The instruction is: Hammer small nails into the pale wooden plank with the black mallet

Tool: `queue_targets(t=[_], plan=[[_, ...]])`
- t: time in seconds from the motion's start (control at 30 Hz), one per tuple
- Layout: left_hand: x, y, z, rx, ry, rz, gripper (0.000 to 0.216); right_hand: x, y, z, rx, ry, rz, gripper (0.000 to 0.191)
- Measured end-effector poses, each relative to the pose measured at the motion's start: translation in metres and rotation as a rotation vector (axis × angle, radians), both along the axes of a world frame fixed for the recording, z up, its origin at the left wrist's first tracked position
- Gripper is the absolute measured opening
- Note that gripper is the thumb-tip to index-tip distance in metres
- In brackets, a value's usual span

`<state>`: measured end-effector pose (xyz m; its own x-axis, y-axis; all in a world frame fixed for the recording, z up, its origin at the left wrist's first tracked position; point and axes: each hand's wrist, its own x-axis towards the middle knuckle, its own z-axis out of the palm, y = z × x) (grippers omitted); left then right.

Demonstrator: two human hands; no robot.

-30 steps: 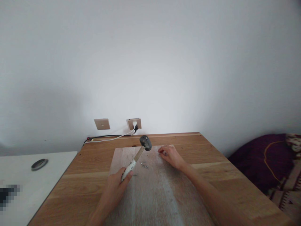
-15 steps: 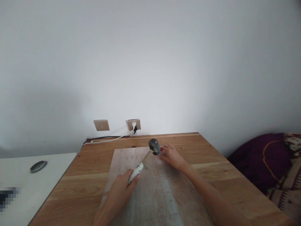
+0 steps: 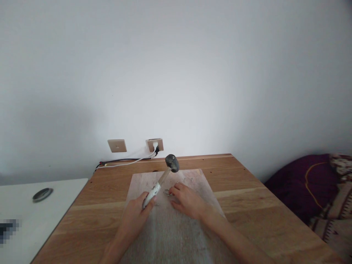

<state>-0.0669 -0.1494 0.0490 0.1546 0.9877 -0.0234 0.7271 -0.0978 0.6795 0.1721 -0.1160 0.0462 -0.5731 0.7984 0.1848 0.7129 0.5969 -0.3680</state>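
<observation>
My left hand [image 3: 135, 213] is wrapped round the white-covered grip of a hammer [image 3: 164, 176]. The hammer's dark, rounded head is raised over the far part of a worn wooden board [image 3: 176, 227]. To the right of it, my right hand [image 3: 189, 201] reaches low over the same board, thumb and fingers apart. Small thin metal pieces that look like nails [image 3: 167, 193] lie at its fingertips; whether the fingers touch them I cannot tell. Another small piece lies close to my left thumb.
The board lies on a wooden table [image 3: 247, 209] against a white wall. Cables [image 3: 123, 165] run along the back left to a wall socket [image 3: 154, 145]. On a white surface at left sits a dark oval object [image 3: 42, 194]. Purple fabric [image 3: 305, 183] is bunched at the right.
My right hand has moved from the board's far edge toward me and left, to the small metal pieces. The hammer, in my left hand, has shifted slightly left and away.
</observation>
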Motion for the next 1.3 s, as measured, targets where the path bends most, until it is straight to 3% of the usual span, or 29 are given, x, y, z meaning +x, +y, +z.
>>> queue_targets(t=[0.13, 0.3, 0.6, 1.0, 1.17, 1.3], plan=[[-0.010, -0.002, -0.002, -0.013, -0.056, 0.037, 0.044, -0.019, 0.012, 0.005, -0.069, -0.081, 0.094, 0.029], [-0.016, -0.005, -0.005, -0.038, -0.061, 0.052, 0.045, -0.008, 0.022, 0.015, -0.145, -0.078, 0.181, 0.027], [-0.015, -0.004, -0.010, -0.037, -0.076, 0.055, 0.047, 0.040, 0.053, 0.016, -0.071, 0.018, -0.145, 0.022], [-0.016, -0.005, -0.008, -0.064, -0.067, 0.037, 0.047, 0.023, 0.070, 0.001, 0.053, -0.257, -0.041, 0.017], [-0.009, -0.006, -0.005, -0.061, -0.010, 0.012, 0.046, 0.023, 0.065, 0.000, 0.070, -0.252, -0.106, 0.022], [-0.005, -0.007, -0.001, -0.074, 0.070, -0.041, 0.042, 0.047, 0.060, 0.004, 0.065, -0.181, -0.218, 0.036]])
